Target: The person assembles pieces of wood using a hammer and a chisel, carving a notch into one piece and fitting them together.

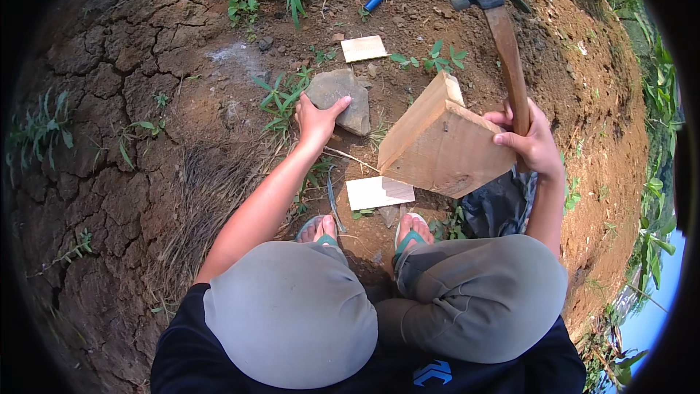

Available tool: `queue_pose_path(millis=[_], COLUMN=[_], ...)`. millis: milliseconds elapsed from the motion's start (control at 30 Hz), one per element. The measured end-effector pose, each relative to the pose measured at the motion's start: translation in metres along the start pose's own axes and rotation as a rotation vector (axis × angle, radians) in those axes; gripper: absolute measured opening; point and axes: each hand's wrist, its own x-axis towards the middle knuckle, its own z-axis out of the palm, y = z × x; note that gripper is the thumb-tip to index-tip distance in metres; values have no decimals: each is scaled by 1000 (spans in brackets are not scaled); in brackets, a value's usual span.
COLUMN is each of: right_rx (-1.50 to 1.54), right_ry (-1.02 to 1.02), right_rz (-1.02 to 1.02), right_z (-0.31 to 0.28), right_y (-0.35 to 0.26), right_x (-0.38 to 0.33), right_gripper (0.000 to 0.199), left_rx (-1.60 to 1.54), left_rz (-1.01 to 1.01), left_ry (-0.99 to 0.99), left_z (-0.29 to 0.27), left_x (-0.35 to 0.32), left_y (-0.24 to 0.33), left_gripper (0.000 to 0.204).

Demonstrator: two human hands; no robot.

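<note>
on the cracked ground, the left hand [315,120] rests its fingers flat on a grey stone [340,98], grip loose. just right, the joined wooden boards [440,144] stand tilted against the right hand [531,140], whose grip wraps a hammer [503,44]. unsteadied, the boards could topple or a swing miss.

No packages, labels, signs or screens in view

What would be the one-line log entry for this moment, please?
left hand: resting on grey stone | right hand: gripping claw hammer, raised | wooden block: nail in it | person: squatting on dry soil
</note>
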Motion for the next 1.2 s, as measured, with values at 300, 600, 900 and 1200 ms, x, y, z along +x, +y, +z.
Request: queue_pose_path(millis=[300,600,900,1200], right_rx=[14,-24,-14,-8], right_ry=[23,5,-33,-74], right_rz=[-27,-27,-38,-65], right_z=[-25,-19,-17,-11], right_y=[10,9,16,12], right_x=[-10,3,-1,-2], right_gripper=[48,48,45,49], left_rx=[-372,-365,33,372], left_rz=[-28,10,302,180], left_ry=[-301,-306,-161,-221], left_z=[-21,-20,-29,17], left_x=[-3,-4,-19,3], left_y=[15,12,32,64], left_gripper=[82,86,93,128])
